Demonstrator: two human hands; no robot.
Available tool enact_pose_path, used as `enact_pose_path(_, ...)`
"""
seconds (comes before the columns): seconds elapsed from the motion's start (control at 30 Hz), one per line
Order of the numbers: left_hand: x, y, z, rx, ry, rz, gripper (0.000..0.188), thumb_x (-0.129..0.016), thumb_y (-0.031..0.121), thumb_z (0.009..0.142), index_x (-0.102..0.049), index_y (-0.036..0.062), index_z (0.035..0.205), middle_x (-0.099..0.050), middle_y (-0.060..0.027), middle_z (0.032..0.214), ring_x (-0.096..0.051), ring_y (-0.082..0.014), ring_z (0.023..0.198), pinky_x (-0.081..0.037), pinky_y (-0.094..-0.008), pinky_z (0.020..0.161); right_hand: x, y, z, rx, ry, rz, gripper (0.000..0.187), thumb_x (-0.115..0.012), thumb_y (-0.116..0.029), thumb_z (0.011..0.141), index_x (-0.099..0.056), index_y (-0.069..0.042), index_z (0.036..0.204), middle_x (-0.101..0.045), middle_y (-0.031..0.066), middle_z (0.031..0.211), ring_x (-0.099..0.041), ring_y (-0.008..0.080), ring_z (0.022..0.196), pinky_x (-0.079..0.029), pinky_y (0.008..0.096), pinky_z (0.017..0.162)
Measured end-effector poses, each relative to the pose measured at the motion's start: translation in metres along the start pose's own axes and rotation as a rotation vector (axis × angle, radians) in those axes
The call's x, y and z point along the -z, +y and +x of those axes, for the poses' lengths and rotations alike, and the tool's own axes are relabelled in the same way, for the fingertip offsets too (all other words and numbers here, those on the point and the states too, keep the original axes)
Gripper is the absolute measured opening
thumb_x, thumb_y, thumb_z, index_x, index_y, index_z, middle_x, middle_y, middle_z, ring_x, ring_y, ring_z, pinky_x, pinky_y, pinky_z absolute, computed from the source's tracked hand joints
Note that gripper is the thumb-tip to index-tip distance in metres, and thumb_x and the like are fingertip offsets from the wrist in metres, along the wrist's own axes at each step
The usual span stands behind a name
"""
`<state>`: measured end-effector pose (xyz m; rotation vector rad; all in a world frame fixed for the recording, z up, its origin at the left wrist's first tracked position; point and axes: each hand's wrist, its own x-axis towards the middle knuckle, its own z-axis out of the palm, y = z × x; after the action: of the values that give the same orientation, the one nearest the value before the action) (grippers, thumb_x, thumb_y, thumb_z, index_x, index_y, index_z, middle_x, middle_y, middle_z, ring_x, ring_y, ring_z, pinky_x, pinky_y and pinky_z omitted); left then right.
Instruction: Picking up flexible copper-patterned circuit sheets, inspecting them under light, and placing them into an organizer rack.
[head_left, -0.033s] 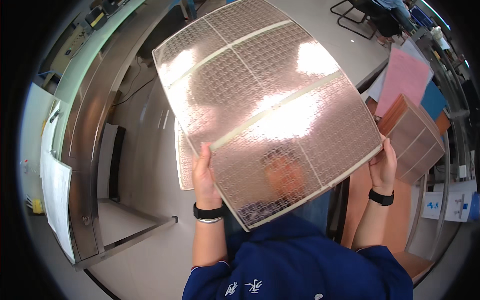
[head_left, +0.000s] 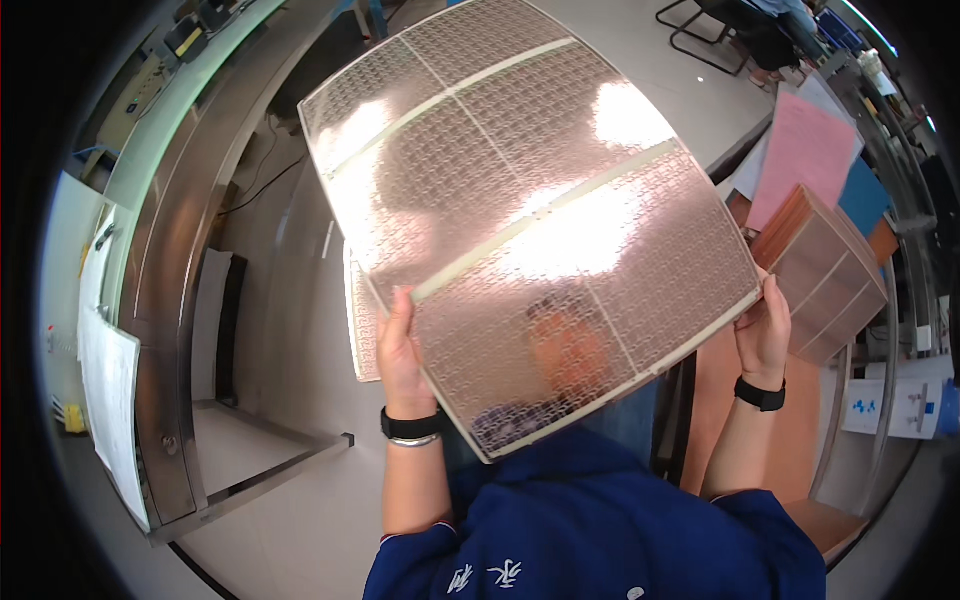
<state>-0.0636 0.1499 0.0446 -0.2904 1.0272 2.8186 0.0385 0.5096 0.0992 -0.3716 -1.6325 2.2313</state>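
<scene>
Copper-coloured sheet (head_left: 530, 215) is unchanged from the earlier view, held up and tilted; left hand (head_left: 398, 345) grasps its seven-o'clock edge, right hand (head_left: 764, 330) its four-o'clock edge.

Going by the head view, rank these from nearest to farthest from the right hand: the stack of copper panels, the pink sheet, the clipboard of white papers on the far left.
Measured from the right hand:
1. Stack of copper panels, just beside the hand, on its right.
2. Pink sheet, farther up the picture, on the right.
3. Clipboard of white papers, far across at the left edge, hanging on the steel cabinet.
</scene>
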Motion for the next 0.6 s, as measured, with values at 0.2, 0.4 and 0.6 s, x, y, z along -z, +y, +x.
enact_pose_path(0.2, 0.007, 0.005, 0.004, -0.011, -0.021, -0.028, 0.028, -0.046, 0.021, 0.093, -0.050, 0.0004, 0.112, -0.058, -0.0111, 0.106, -0.056, -0.0177, 0.095, -0.047, -0.0307, 0.080, -0.006, -0.003, -0.009, 0.036, -0.045, -0.115, 0.042, -0.042, -0.031, 0.094, -0.053, 0.005, 0.113, -0.059, 0.0024, 0.087, -0.051, 0.0088, 0.072, -0.043, 0.0243, 0.066)
enact_pose_path(0.4, 0.022, 0.012, 0.005, -0.046, -0.026, -0.043, 0.025, -0.042, 0.020, 0.094, -0.057, 0.0000, 0.101, -0.062, -0.0118, 0.099, -0.060, -0.0178, 0.088, -0.049, -0.0288, 0.077, -0.003, -0.010, -0.015, 0.058, -0.182, -0.147, 0.045, -0.043, -0.034, 0.093, -0.052, 0.005, 0.113, -0.062, 0.0086, 0.096, -0.059, 0.0139, 0.084, -0.046, 0.0271, 0.075)
enact_pose_path(0.6, 0.038, 0.011, 0.012, -0.091, -0.029, -0.041, 0.026, -0.042, 0.018, 0.095, -0.057, -0.0022, 0.103, -0.062, -0.0125, 0.099, -0.060, -0.0165, 0.088, -0.049, -0.0280, 0.079, -0.005, -0.009, -0.016, 0.059, -0.181, -0.178, 0.051, -0.042, -0.037, 0.093, -0.049, 0.008, 0.115, -0.062, 0.0115, 0.096, -0.060, 0.0167, 0.083, -0.048, 0.0284, 0.073)
